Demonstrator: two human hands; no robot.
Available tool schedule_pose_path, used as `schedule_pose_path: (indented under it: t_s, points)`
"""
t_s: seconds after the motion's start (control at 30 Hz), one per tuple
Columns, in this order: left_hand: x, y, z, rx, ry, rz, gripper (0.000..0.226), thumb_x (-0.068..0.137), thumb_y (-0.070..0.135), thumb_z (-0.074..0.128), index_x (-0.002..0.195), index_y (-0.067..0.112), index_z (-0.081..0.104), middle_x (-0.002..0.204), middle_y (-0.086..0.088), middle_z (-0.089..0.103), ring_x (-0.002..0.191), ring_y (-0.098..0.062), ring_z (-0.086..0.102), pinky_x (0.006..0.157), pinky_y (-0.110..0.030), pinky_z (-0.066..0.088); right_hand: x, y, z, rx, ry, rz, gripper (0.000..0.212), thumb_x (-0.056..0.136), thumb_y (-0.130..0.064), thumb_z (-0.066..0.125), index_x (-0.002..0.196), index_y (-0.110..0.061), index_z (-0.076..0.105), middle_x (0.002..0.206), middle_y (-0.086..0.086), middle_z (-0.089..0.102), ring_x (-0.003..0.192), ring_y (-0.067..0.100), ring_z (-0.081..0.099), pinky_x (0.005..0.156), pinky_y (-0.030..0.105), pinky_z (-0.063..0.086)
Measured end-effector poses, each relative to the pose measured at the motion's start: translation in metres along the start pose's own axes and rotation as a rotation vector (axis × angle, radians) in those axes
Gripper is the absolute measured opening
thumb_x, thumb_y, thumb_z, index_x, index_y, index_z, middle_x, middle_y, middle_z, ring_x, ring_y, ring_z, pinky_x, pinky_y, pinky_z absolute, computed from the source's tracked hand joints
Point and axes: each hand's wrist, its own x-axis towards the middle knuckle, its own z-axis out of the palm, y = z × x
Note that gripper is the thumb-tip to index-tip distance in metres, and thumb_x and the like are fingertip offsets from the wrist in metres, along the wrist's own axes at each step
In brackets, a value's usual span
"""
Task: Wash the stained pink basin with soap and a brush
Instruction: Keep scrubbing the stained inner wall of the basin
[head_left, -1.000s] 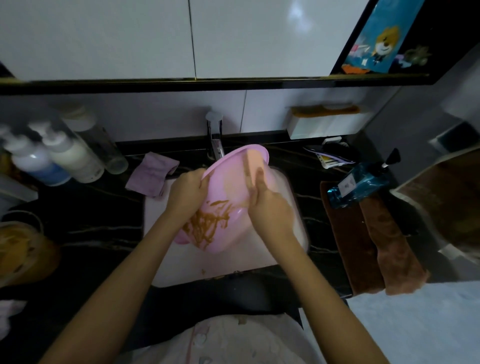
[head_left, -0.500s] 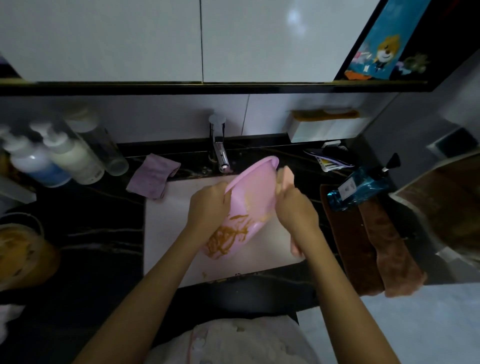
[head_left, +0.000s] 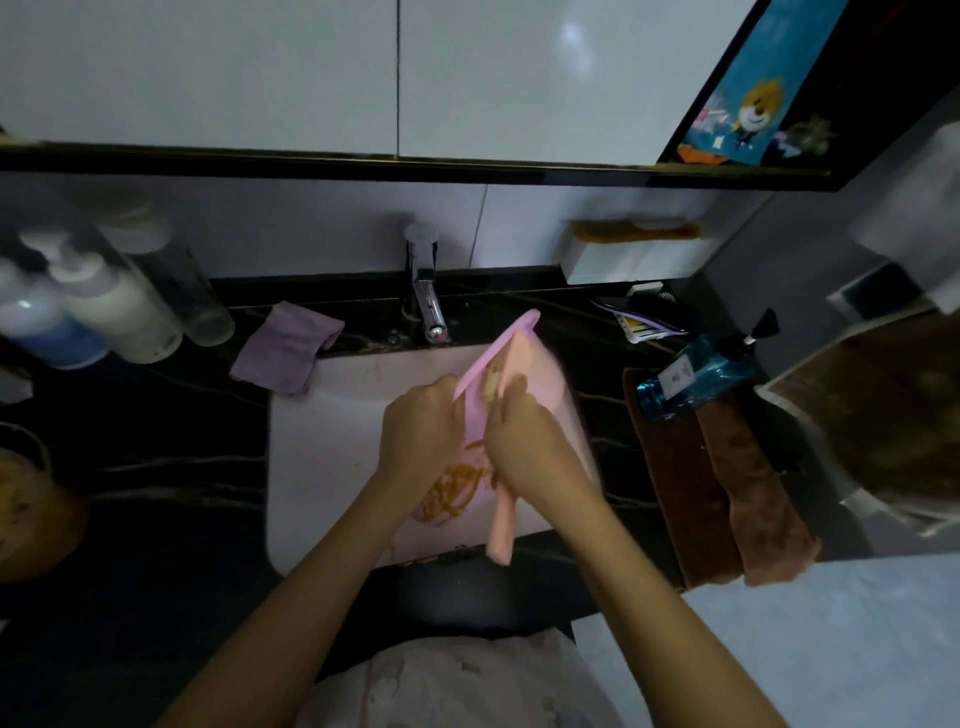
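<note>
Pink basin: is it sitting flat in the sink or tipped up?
Tipped up: the pink basin stands on edge over the sink, its rim held by the left hand.

Pink basin (head_left: 545, 384): round, smooth plastic, tipped steeply on edge above the white sink (head_left: 322, 457), rim slanting from upper right down to lower left. Gripped at the rim by left hand (head_left: 421, 431). Smeared low down with streaky orange-brown stains (head_left: 454, 486). Elsewhere plain pink, somewhat blurred.

Brush (head_left: 503, 519): peach-coloured, long and flat, gripped mid-length by right hand (head_left: 530, 447). Nearly upright along the basin, head up by the rim and laid against the pink wall, with a yellowish patch where the two meet. Handle end sticking out below the hand, reaching down to the sink's front edge.
</note>
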Motion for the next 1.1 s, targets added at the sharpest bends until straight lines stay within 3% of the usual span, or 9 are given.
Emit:
schedule_pose_path:
  t_s: [0.07,0.2,0.33,0.43,0.6,0.73,0.83,1.0,1.1]
  points:
    - [-0.003,0.001,0.001,0.012,-0.018,0.016,0.023,0.096,0.018,0.044,0.090,0.003,0.061,0.071,-0.010,0.059,0.061,-0.018,0.045,0.049,-0.024,0.023,0.022,0.003,-0.003,-0.032,0.038,0.082,0.047,0.101,-0.025,0.029,0.142,-0.001,0.027,0.118,0.018,0.059,0.103,0.031,0.058,0.084,0.037,0.043]
    - [-0.011,0.005,0.005,0.019,-0.070,0.051,0.023,0.096,0.018,0.043,0.089,0.004,0.058,0.066,-0.005,0.052,0.059,-0.024,0.051,0.050,-0.024,0.026,0.080,0.003,-0.029,0.089,0.067,0.416,0.039,0.098,-0.025,0.038,0.127,-0.002,0.049,0.124,0.017,0.057,0.109,0.031,0.057,0.085,0.032,0.044]
    - [-0.010,0.002,0.003,-0.021,-0.040,0.027,0.022,0.093,0.020,0.050,0.081,0.004,0.058,0.067,-0.010,0.061,0.058,-0.026,0.053,0.055,-0.026,0.030,0.008,-0.005,0.003,0.114,0.049,0.086,0.042,0.098,-0.017,0.036,0.137,-0.002,0.032,0.114,0.017,0.058,0.089,0.025,0.054,0.072,0.029,0.037]
    - [-0.004,-0.002,-0.001,-0.002,-0.026,0.003,0.023,0.093,0.020,0.049,0.082,0.002,0.058,0.071,-0.015,0.062,0.061,-0.031,0.053,0.056,-0.028,0.028,-0.020,-0.006,0.020,-0.138,-0.010,0.011,0.062,0.100,-0.019,0.032,0.149,-0.003,-0.003,0.112,0.015,0.062,0.090,0.026,0.059,0.069,0.029,0.035]
    - [-0.006,0.001,0.007,0.017,-0.053,0.047,0.022,0.095,0.017,0.043,0.085,0.003,0.057,0.067,-0.009,0.056,0.059,-0.025,0.052,0.054,-0.026,0.029,0.057,-0.002,-0.019,-0.131,0.108,0.307,0.049,0.100,-0.020,0.028,0.145,-0.002,0.020,0.135,0.018,0.048,0.120,0.033,0.050,0.095,0.037,0.039]
    - [0.009,0.000,0.005,0.045,-0.015,0.047,0.030,0.094,0.022,0.038,0.086,0.003,0.060,0.077,-0.018,0.064,0.072,-0.036,0.060,0.059,-0.028,0.031,0.010,-0.004,0.012,-0.173,0.051,0.124,0.064,0.099,-0.023,0.034,0.150,-0.006,0.000,0.107,0.011,0.058,0.104,0.028,0.059,0.078,0.034,0.040]
    - [0.020,-0.006,-0.001,0.083,-0.004,0.034,0.027,0.094,0.020,0.041,0.091,0.002,0.061,0.087,-0.021,0.066,0.082,-0.038,0.061,0.062,-0.032,0.031,-0.018,0.008,0.023,-0.323,0.026,-0.056,0.066,0.100,-0.021,0.029,0.149,-0.009,-0.012,0.106,0.013,0.064,0.094,0.029,0.062,0.068,0.031,0.035]
    - [0.011,-0.006,0.004,0.074,0.006,0.065,0.022,0.094,0.016,0.044,0.090,0.002,0.061,0.081,-0.019,0.065,0.075,-0.036,0.059,0.059,-0.028,0.028,0.044,0.018,-0.014,-0.157,0.126,0.104,0.055,0.101,-0.026,0.024,0.151,-0.014,0.006,0.114,0.017,0.060,0.099,0.032,0.059,0.075,0.034,0.040]
    - [0.012,0.001,0.007,0.057,0.013,0.087,0.024,0.094,0.018,0.045,0.084,0.003,0.060,0.077,-0.019,0.065,0.074,-0.037,0.060,0.058,-0.028,0.028,0.011,0.017,0.004,-0.134,0.098,0.042,0.059,0.101,-0.028,0.025,0.151,-0.016,-0.004,0.105,0.013,0.063,0.093,0.027,0.062,0.070,0.031,0.041]
